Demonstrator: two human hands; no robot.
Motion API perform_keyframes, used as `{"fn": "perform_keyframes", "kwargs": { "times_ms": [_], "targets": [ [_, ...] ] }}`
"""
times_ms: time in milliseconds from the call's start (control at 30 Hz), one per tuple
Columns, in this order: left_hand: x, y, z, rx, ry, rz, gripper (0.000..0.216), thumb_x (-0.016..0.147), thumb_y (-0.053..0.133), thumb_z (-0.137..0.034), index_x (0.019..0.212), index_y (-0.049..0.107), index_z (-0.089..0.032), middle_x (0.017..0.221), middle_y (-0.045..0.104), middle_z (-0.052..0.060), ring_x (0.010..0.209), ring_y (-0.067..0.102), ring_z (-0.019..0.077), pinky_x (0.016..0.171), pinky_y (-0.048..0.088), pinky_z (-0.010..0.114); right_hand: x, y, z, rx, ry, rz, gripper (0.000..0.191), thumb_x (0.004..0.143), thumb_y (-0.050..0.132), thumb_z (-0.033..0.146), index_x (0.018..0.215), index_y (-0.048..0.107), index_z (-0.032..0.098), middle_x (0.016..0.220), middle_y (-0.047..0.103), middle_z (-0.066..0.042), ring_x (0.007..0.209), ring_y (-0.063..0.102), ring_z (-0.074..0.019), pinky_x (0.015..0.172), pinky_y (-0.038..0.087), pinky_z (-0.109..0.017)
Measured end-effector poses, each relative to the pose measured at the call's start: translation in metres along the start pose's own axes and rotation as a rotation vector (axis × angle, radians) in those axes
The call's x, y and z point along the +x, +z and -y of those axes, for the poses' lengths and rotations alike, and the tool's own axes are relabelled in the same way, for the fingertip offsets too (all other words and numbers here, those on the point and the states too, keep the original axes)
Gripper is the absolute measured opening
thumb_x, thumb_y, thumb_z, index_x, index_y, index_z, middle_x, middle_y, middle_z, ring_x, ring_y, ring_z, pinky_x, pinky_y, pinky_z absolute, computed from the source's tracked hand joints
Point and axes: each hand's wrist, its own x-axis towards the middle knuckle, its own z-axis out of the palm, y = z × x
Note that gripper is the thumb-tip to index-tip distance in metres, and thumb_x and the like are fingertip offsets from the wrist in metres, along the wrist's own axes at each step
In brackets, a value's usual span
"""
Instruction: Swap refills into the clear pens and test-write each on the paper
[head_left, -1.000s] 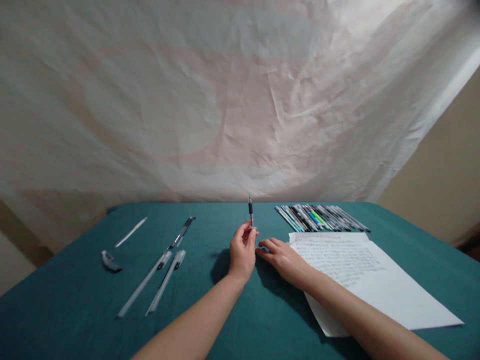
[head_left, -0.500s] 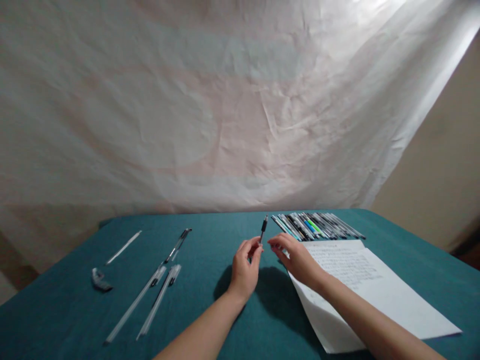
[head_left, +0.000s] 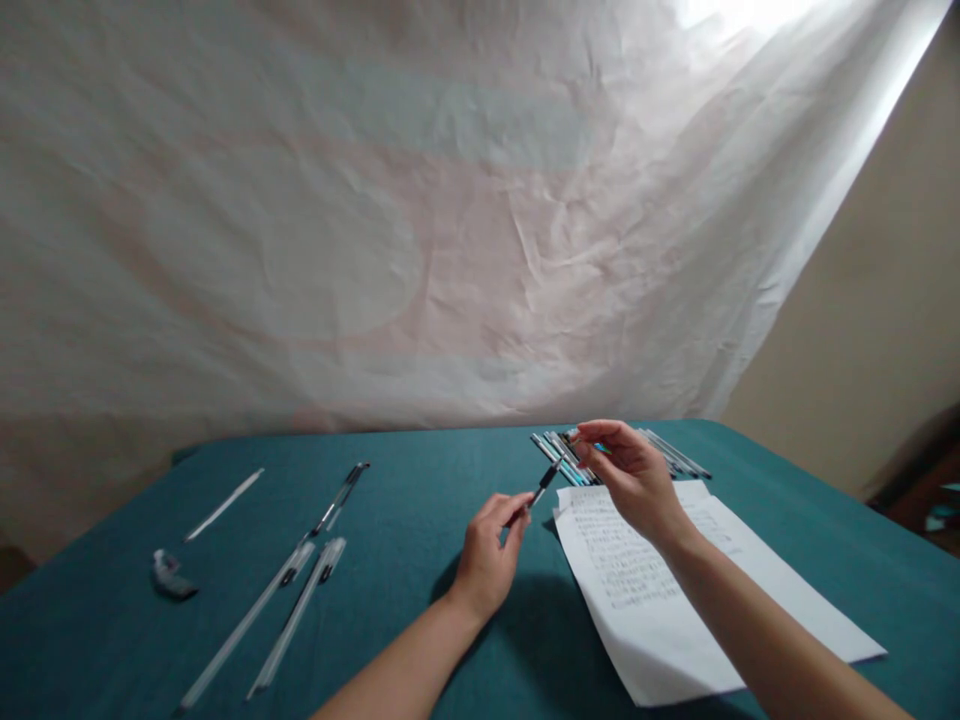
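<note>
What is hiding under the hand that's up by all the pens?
Under the right hand lie the middle pens of the row of pens and a corner of the written paper. How many pens it covers cannot be seen.

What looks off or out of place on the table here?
Nothing spilled or broken. The pens on the left lie apart with a loose cap and a thin refill beside them, unlike the tidy pen row at the back. The paper sheets lie askew. The left hand holds a pen piece.
</note>
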Motion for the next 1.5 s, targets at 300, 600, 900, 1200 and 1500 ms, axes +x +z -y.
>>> {"fn": "perform_keyframes", "kwargs": {
  "times_ms": [300,600,900,1200,1500],
  "targets": [
    [0.001,-0.002,-0.002,0.005,0.008,0.008,0.027,0.085,0.045,-0.023,0.107,0.061,-0.019,0.095,0.06,0.008,0.09,0.055,0.017,0.082,0.043,0.029,-0.003,0.006,-0.012,-0.021,0.04,0.077,0.027,0.072,0.064,0.036,0.093,0.058,0.019,0.089,0.061,-0.005,0.073,0.057,-0.0138,0.061,0.05,-0.026],
    [0.0,-0.003,-0.001,0.002,0.018,0.008,0.027,0.085,0.046,-0.022,0.107,0.06,-0.019,0.095,0.06,0.008,0.089,0.056,0.017,0.082,0.043,0.03,-0.005,0.009,-0.011,0.013,0.072,0.13,0.027,0.074,0.063,0.034,0.095,0.057,0.02,0.088,0.06,-0.004,0.073,0.056,-0.0131,0.061,0.048,-0.024],
    [0.0,-0.002,0.002,-0.005,0.004,0.018,0.029,0.086,0.045,-0.024,0.11,0.059,-0.019,0.094,0.06,0.007,0.088,0.056,0.0163,0.082,0.043,0.028,-0.008,0.013,-0.018,0.076,0.129,0.14,0.03,0.073,0.063,0.035,0.099,0.059,0.02,0.088,0.061,-0.003,0.073,0.056,-0.0125,0.067,0.047,-0.026],
    [0.001,-0.001,0.003,-0.003,0.016,0.009,0.028,0.086,0.045,-0.023,0.111,0.059,-0.02,0.094,0.06,0.006,0.089,0.056,0.0157,0.082,0.043,0.028,-0.006,0.012,-0.023,0.122,0.201,0.228,0.024,0.077,0.06,0.037,0.091,0.066,0.018,0.099,0.065,-0.007,0.088,0.057,-0.0183,0.073,0.047,-0.029],
    [0.001,-0.002,0.001,0.007,-0.016,0.021,0.027,0.086,0.045,-0.023,0.109,0.059,-0.019,0.092,0.06,0.006,0.086,0.056,0.0156,0.08,0.044,0.028,-0.005,0.008,-0.019,0.138,0.217,0.293,0.035,0.074,0.062,0.038,0.106,0.061,0.022,0.111,0.06,-0.008,0.102,0.053,-0.0217,0.08,0.045,-0.033]
  ]
}}
